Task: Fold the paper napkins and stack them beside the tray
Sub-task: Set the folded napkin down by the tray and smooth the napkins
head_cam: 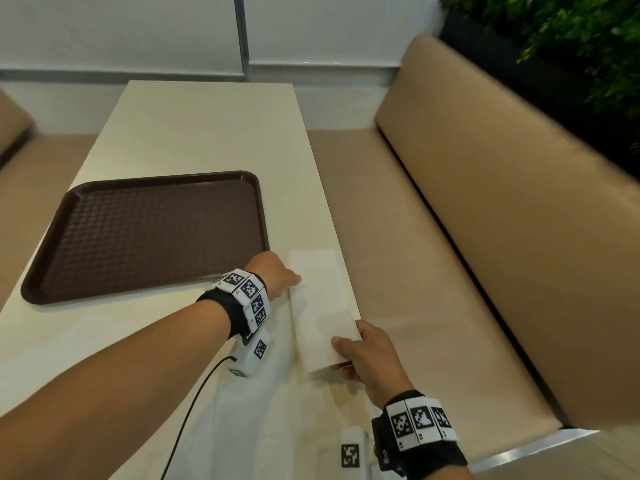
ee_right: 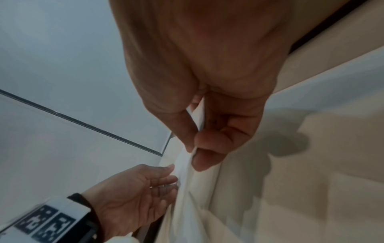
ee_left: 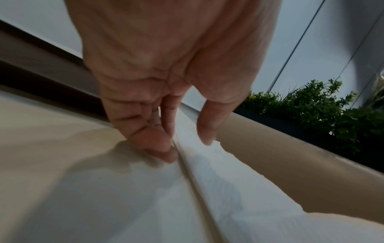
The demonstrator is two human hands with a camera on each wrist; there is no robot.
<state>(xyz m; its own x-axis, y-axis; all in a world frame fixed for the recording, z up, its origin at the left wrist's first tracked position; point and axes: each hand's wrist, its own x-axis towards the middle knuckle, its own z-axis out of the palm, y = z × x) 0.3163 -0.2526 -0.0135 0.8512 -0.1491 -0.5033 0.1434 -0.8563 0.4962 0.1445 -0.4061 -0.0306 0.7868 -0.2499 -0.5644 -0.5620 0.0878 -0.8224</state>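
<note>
A brown tray (head_cam: 149, 237) sits on the cream table (head_cam: 194, 133), left of centre. Right of it, a white folded napkin (head_cam: 322, 327) is raised at its near end. My right hand (head_cam: 367, 358) pinches that end, thumb on top and fingers beneath. My left hand (head_cam: 277, 278) reaches the napkin's far left edge with straight fingers. In the left wrist view its fingers (ee_left: 164, 148) touch the table beside the napkin (ee_left: 218, 172) and the thumb rests on top. The right wrist view shows the pinch (ee_right: 195, 157) on the napkin (ee_right: 193, 197). Another folded napkin (head_cam: 313, 265) lies flat beyond.
More white napkin paper (head_cam: 270, 410) lies spread near the table's front edge. The table's right edge runs close beside the napkins, with a tan bench seat (head_cam: 415, 271) below it. Green plants (head_cam: 571, 36) stand behind the bench back. A black cable (head_cam: 194, 403) trails from my left wrist.
</note>
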